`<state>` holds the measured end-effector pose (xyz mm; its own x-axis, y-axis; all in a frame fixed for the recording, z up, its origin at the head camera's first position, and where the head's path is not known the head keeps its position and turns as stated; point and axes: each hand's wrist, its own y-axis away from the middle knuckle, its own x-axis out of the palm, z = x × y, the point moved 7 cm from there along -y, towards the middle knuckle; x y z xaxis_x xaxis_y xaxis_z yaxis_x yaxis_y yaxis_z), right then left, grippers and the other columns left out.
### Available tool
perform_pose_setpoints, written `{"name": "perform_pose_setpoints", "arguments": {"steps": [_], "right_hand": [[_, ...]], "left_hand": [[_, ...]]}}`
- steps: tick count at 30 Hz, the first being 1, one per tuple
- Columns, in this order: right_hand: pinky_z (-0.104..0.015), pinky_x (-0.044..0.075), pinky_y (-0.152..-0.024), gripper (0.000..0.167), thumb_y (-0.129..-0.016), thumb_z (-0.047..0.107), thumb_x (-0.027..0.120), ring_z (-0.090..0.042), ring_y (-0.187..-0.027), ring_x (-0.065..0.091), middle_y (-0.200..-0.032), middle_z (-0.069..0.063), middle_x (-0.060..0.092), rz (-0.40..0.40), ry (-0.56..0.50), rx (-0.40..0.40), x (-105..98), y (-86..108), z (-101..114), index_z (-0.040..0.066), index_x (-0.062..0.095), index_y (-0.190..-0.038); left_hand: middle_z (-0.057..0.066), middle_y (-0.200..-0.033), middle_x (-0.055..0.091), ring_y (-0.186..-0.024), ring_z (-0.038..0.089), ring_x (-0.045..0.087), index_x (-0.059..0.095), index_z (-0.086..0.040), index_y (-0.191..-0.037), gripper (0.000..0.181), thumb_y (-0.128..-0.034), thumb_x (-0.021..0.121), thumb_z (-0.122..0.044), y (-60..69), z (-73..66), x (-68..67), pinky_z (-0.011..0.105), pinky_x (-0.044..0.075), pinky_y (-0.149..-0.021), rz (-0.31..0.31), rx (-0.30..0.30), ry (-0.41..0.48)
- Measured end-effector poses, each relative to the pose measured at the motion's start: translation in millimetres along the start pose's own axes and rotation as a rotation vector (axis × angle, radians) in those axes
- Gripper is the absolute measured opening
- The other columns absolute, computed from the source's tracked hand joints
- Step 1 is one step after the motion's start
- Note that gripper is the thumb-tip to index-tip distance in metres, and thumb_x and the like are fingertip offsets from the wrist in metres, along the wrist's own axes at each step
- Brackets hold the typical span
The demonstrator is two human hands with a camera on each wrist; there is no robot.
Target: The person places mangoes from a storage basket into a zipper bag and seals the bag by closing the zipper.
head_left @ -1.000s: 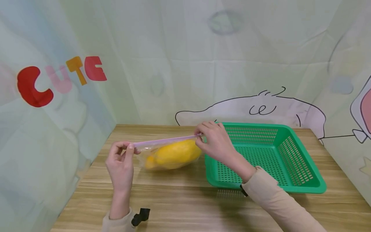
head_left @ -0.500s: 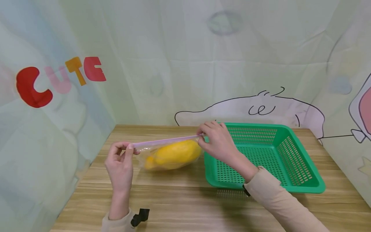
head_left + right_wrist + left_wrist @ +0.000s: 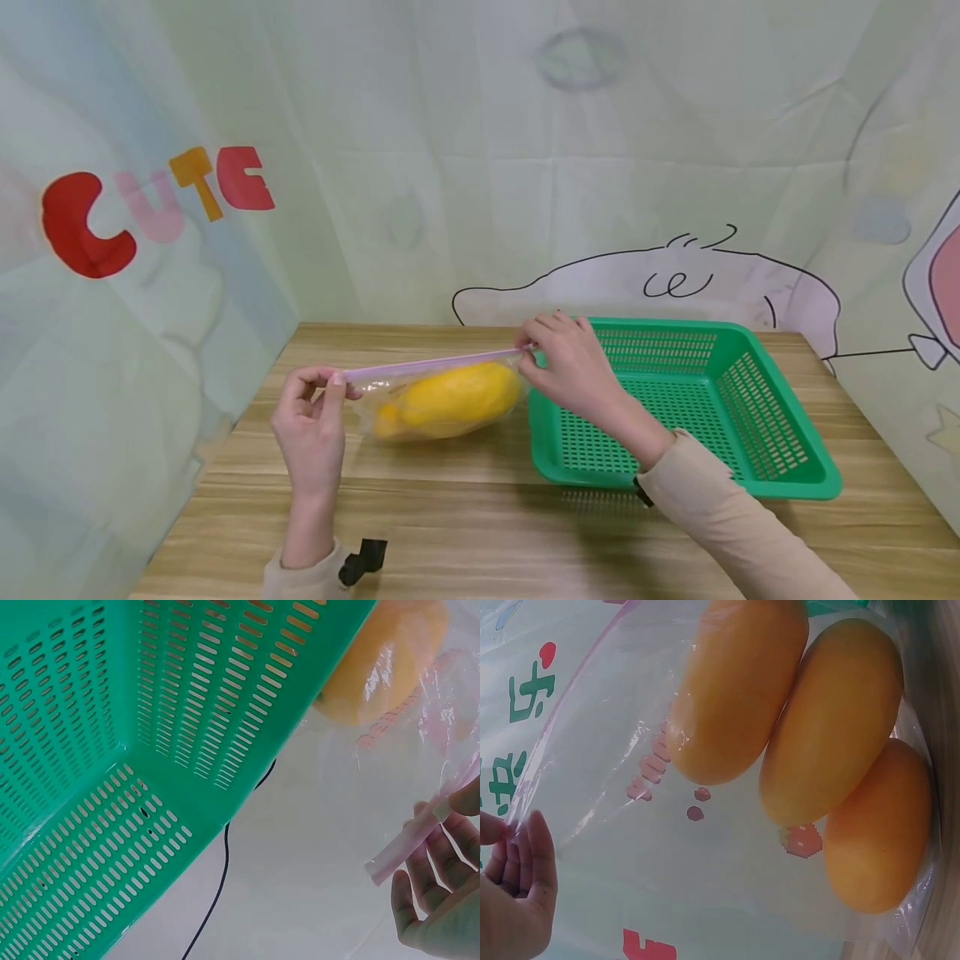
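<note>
A clear zip bag (image 3: 380, 392) with a pink zip strip along its top is stretched between my hands above the table. Inside are three yellow mangoes (image 3: 832, 720), lying side by side in the left wrist view. My left hand (image 3: 313, 425) pinches the left end of the strip between thumb and fingers. At the right end my right hand (image 3: 570, 367) pinches the pink strip (image 3: 405, 847), and a short piece of it sticks out past the fingers. A small pale piece sits at the thumb; whether it is a slider or the nail I cannot tell.
A green plastic basket (image 3: 823, 450) with slotted walls stands on the wooden table (image 3: 465, 533) at right, close beside the bag. My right forearm crosses over its near left part. A printed curtain (image 3: 420, 167) hangs behind and at the sides.
My right hand has slid slightly to the right along the zip strip, which now looks straighter and thinner. My left hand and the mangoes have hardly moved.
</note>
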<state>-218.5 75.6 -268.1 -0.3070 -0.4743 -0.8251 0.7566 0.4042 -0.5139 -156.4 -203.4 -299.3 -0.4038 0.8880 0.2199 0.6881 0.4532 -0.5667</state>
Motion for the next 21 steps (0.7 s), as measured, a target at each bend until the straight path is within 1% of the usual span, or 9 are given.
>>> {"name": "perform_pose_setpoints", "arguments": {"steps": [3,6,10,17,21], "right_hand": [[-0.028,0.035,-0.071,0.009,-0.083,0.012,0.060,-0.015,-0.080,0.051,-0.085,0.005,0.065,-0.007,-0.002,-0.003,-0.3,0.6,-1.2,0.016,0.066,-0.088],[-0.028,0.035,-0.070,0.010,-0.082,0.011,0.059,-0.015,-0.079,0.050,-0.085,0.004,0.065,-0.011,-0.002,-0.004,-0.4,0.9,-2.1,0.016,0.066,-0.087],[-0.028,0.035,-0.071,0.011,-0.082,0.010,0.059,-0.016,-0.079,0.051,-0.085,0.004,0.065,-0.015,0.002,0.000,-1.4,0.9,-3.0,0.015,0.067,-0.087],[-0.031,0.037,-0.073,0.012,-0.082,0.010,0.058,-0.016,-0.081,0.052,-0.085,0.004,0.066,-0.009,0.010,0.011,-2.3,1.4,-5.1,0.015,0.067,-0.087],[-0.031,0.038,-0.075,0.012,-0.083,0.010,0.058,-0.016,-0.083,0.053,-0.086,0.004,0.066,0.002,0.008,0.019,-1.9,2.2,-6.6,0.015,0.067,-0.088]], "left_hand": [[0.002,-0.080,0.055,-0.064,0.008,0.059,0.060,0.001,-0.088,0.006,-0.0907,0.057,0.005,0.0,0.3,0.1,0.013,0.055,-0.062,0.002,-0.003,-0.007],[0.001,-0.080,0.055,-0.064,0.008,0.059,0.058,0.006,-0.088,0.004,-0.0910,0.057,0.004,0.0,0.4,0.3,0.013,0.055,-0.062,0.005,-0.004,-0.005],[0.001,-0.080,0.056,-0.064,0.008,0.059,0.056,0.012,-0.090,0.009,-0.0911,0.058,0.003,0.1,-0.1,0.5,0.013,0.055,-0.062,0.007,-0.003,0.007],[0.003,-0.080,0.055,-0.064,0.009,0.059,0.057,0.009,-0.089,0.007,-0.0912,0.058,0.002,0.1,-0.7,0.3,0.013,0.055,-0.062,0.007,-0.001,0.000],[0.002,-0.079,0.056,-0.063,0.009,0.059,0.058,0.007,-0.088,0.004,-0.0909,0.057,0.004,-0.1,-0.9,0.6,0.014,0.055,-0.062,0.009,0.003,0.012]]}}
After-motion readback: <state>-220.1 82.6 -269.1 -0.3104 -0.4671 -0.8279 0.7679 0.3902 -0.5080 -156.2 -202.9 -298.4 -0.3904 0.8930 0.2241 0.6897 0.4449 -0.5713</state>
